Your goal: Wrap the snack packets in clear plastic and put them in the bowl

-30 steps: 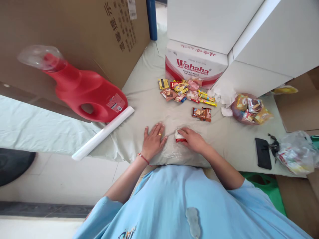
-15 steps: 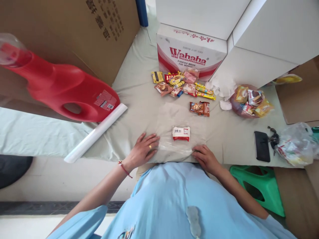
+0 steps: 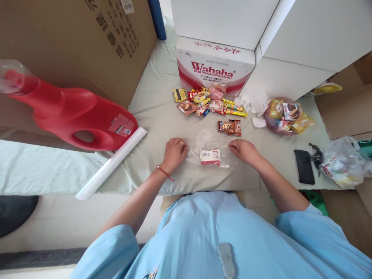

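Clear film (image 3: 203, 138): It is spread on the cloth (image 3: 155, 151), with the small red-and-white packet (image 3: 210, 157) near its middle, between the two hands. That much looks done.
Film sides: They stand apart and do not meet over the packet, so I think closing them is left. I can't tell if a thin flap covers the packet's front.
Left hand (image 3: 174, 154): Fingers bent and bunched, seeming to pinch the film's left side.
Right hand (image 3: 245, 151): Fingertips close together, seeming to pinch the right side.
Film feel: Thin, see-through, shiny and crinkly.
Packet shape: A plump little pillow, white on top and red below.
Brown packet (image 3: 229, 127): Flatter, with crimped ends, lying just beyond the film.
Snack heap (image 3: 200, 99): Bright, shiny wrappers in a jumble.
White roll (image 3: 112, 163): A long, smooth tube.
Cloth feel: Soft-looking, pale and wrinkly.
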